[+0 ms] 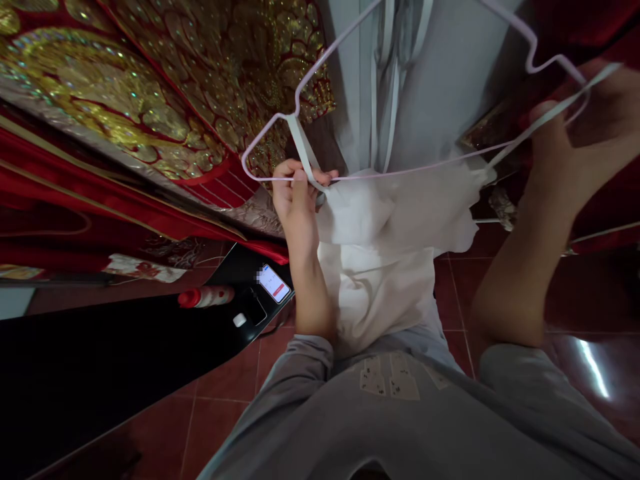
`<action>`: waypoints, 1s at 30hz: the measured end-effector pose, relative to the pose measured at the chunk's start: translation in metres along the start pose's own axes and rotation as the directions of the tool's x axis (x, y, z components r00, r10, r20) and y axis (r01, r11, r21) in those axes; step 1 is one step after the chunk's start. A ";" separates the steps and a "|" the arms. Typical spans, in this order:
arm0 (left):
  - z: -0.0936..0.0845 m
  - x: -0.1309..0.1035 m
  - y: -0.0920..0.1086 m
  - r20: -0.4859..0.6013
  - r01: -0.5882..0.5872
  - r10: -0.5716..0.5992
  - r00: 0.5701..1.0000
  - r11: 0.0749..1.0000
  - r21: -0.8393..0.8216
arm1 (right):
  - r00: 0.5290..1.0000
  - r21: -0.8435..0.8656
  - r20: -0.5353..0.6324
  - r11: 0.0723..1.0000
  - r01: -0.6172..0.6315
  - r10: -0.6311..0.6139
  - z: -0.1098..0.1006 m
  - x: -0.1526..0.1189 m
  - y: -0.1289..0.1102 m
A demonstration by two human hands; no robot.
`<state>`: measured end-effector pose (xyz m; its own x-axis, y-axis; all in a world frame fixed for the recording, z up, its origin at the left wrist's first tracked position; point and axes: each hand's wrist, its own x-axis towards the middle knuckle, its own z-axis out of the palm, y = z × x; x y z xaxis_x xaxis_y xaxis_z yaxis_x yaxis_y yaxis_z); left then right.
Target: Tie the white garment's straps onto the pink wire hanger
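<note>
A thin pale pink clothes hanger (395, 175) spans the space before me. From it hangs a white garment (370, 213) by narrow white straps, its cloth reaching down to my lap. My left hand (300, 193) is closed around the hanger's lower bar near its left end, by the left strap (303, 147). That strap loops over the hanger's left shoulder. Toward the right end, my right hand (580, 133) has the right strap (545, 120) drawn tight over thumb and fingers beside the hanger's corner. Its fingers are partly blurred and dim.
Red garments with gold sequins (190, 100) hang at the left. A black table (125, 347) below them holds a lit phone (275, 283), a dark phone (253, 307), a small white case (239, 320) and a red-capped bottle (205, 296). Grey cloth with straps (390, 87) hangs ahead.
</note>
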<state>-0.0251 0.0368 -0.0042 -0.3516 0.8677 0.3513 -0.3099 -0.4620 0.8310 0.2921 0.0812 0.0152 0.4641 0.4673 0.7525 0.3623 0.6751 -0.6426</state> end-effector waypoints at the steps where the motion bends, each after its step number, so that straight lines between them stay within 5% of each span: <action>1: 0.000 0.000 0.000 -0.007 -0.015 0.015 1.000 1.000 0.001 | 0.998 0.012 0.061 1.000 -0.009 0.008 0.004 0.002 -0.009; 8: -0.005 0.003 0.005 -0.023 -0.055 0.058 0.998 0.994 0.095 | 0.876 -0.251 0.473 0.968 0.029 0.097 0.025 0.010 -0.065; 12: -0.004 0.003 0.006 -0.021 -0.054 0.057 0.998 0.993 0.101 | 0.883 -0.266 0.459 0.964 0.029 0.100 0.034 0.010 -0.066; 18: -0.005 0.001 -0.001 -0.004 -0.032 0.032 0.999 0.997 0.067 | 0.870 -0.141 0.431 0.935 0.326 -0.238 0.042 0.011 -0.043; 23: -0.007 -0.002 0.001 0.019 -0.010 0.009 1.000 0.998 0.065 | 0.834 -0.163 0.374 0.856 0.490 -0.406 0.037 -0.017 -0.051; 26: -0.002 -0.007 0.001 0.024 -0.029 0.028 0.999 0.999 0.024 | 0.793 -0.130 0.476 0.861 0.491 -0.381 0.035 -0.049 -0.056; 30: 0.005 -0.015 0.001 0.026 -0.066 0.067 0.997 0.997 -0.030 | 0.709 -0.191 0.681 0.891 0.412 -0.182 0.037 -0.081 -0.052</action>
<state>-0.0162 0.0245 -0.0062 -0.3485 0.8395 0.4169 -0.3126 -0.5235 0.7926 0.2054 0.0295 -0.0070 -0.2870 0.5971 0.7490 0.6688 0.6847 -0.2895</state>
